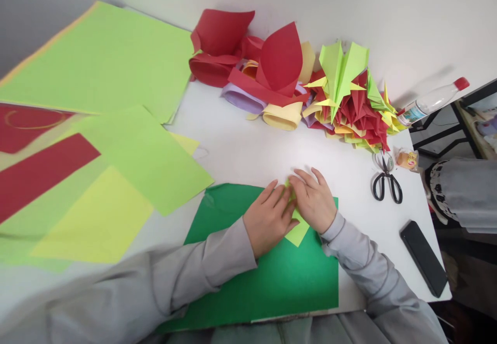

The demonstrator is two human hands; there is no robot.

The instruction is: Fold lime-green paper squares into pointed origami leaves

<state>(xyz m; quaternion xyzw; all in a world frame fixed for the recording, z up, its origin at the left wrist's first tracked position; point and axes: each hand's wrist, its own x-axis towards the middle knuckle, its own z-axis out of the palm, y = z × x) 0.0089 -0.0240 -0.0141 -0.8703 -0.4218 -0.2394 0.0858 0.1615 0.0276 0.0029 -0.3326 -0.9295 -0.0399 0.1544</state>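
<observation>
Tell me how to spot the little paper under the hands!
Start at the white table and find the big dark green sheet at its near edge. The left hand and right hand press on a small paper lying on it. It is pale yellow-green, pointed, and far smaller than the loose sheets farther left.

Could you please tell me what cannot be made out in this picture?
- Head view: most of the light green paper is hidden under the left hand and right hand, so its folds are unclear.
- Head view: the bottle label is too small to read.
- Head view: the left sleeve covers the dark green sheet at its near corner.
</observation>
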